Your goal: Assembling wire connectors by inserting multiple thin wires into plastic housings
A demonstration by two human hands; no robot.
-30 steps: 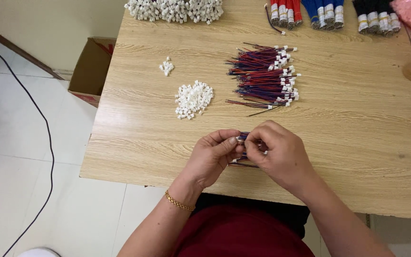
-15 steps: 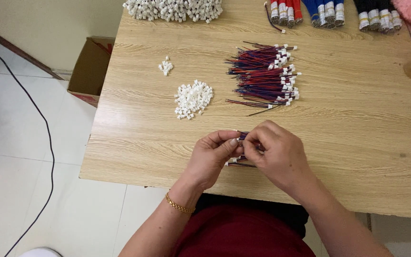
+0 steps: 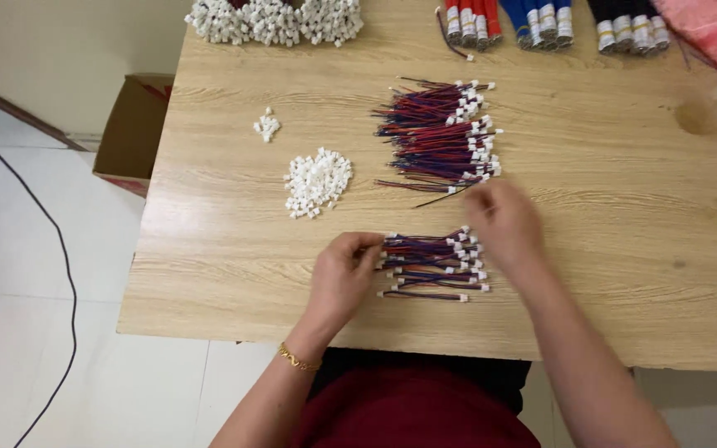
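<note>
My left hand [image 3: 340, 275] lies on the table with its fingers curled against the left ends of a small near pile of red, blue and black wire leads [image 3: 433, 265] with white plugs. Whether it pinches anything is hidden. My right hand [image 3: 504, 220] is blurred and empty, just right of and above that pile. Its fingertips are close to the lower edge of the larger heap of the same leads [image 3: 441, 133]. A flat pile of small white connectors [image 3: 317, 181] sits to the left of the heap.
A tiny cluster of white connectors [image 3: 267, 125] lies farther left. Along the wooden table's [image 3: 209, 274] far edge are a big white connector heap [image 3: 275, 18], bundles of red [image 3: 470, 18], blue [image 3: 541, 18] and black wire [image 3: 628, 25], and a pink bag [image 3: 707, 29]. A cardboard box [image 3: 130, 124] stands on the floor.
My hands were together at the near edge working on one lead. They have parted, uncovering the near pile; the right hand has moved up toward the larger heap.
</note>
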